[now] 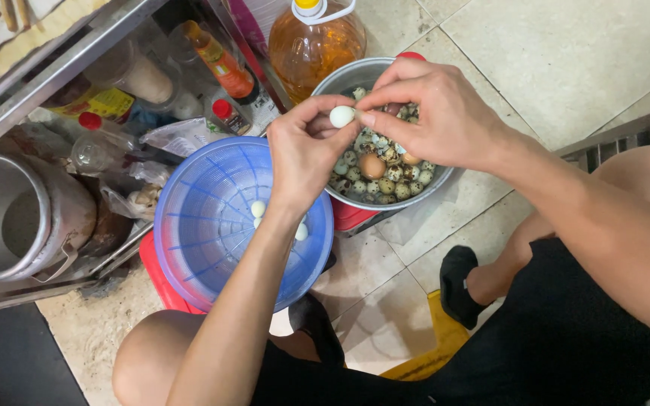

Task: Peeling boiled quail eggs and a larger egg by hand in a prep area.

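My left hand (306, 150) holds a small white peeled egg (341, 116) between its fingertips, above the gap between two bowls. My right hand (434, 113) pinches at the same egg from the right. Under my right hand a metal bowl (340, 79) holds several speckled little eggs, bits of shell and one larger brown egg (372, 165). Below my left hand a blue plastic colander (197, 218) holds a few peeled white eggs (258, 208), partly hidden by my forearm.
A large bottle of amber oil (314, 37) stands behind the metal bowl. At the left a low metal shelf holds a big metal pot (16, 218), sauce bottles (220, 60) and bags. My bare knees and black shorts fill the bottom; a yellow stool edge (434, 346) shows on the tiled floor.
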